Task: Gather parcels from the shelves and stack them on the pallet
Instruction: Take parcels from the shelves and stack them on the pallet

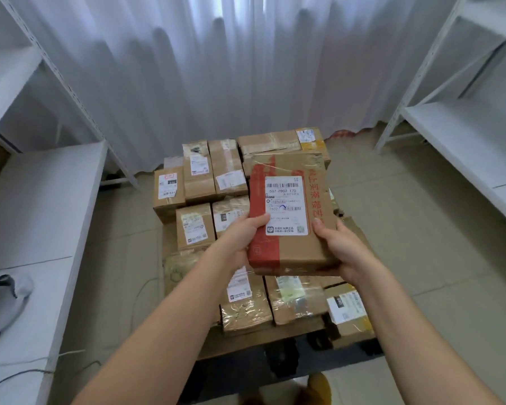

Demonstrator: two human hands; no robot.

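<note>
Had the box (289, 217) up at frame centre, over the stack of parcels (240, 302) on the pallet (260, 343). Left hand (240, 238) gripped its near-left corner, thumb on the white label; right hand (339, 247) gripped the near-right edge, thumb on top. Shelves (41, 182) at left and right of frame looked bare. Step, my read: placing. Next move needed a flat spot on the stack, box lowered level, then both grips let go.
</note>
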